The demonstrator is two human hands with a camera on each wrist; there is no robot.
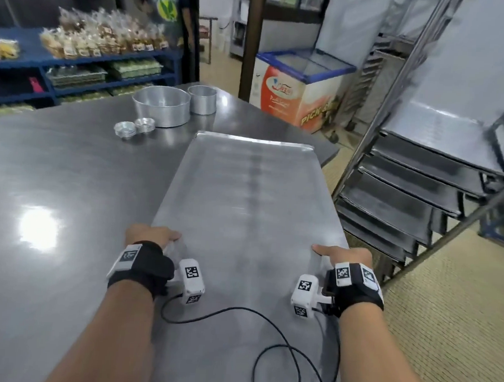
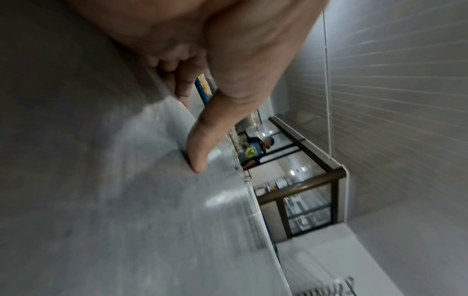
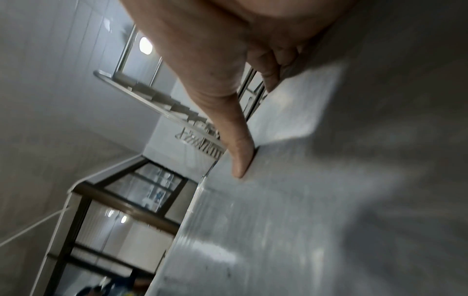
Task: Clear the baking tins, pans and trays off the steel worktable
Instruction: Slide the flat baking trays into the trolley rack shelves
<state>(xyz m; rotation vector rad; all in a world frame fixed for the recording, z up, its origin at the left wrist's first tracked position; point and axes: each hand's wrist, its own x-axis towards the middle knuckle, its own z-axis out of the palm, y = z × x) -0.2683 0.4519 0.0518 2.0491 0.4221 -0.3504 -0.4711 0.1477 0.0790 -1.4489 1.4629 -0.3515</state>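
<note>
Steel worktable: 1 tray gripped by 2 hands, 2 round tins, 2 foil-cup stacks.

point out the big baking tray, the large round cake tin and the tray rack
big baking tray [image 1: 245,190], head view, middle of its flat surface
large round cake tin [image 1: 162,111], head view, front of its side wall
tray rack [image 1: 388,205], head view, one of the trays stored in it

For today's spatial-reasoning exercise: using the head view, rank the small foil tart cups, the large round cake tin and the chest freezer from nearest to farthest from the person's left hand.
Measured from the left hand, which grips the big flat tray:
1. Foil tart cups, mid-table, ahead of the hand.
2. Large round cake tin, just behind the cups.
3. Chest freezer, on the floor beyond the table's far right corner.
</note>
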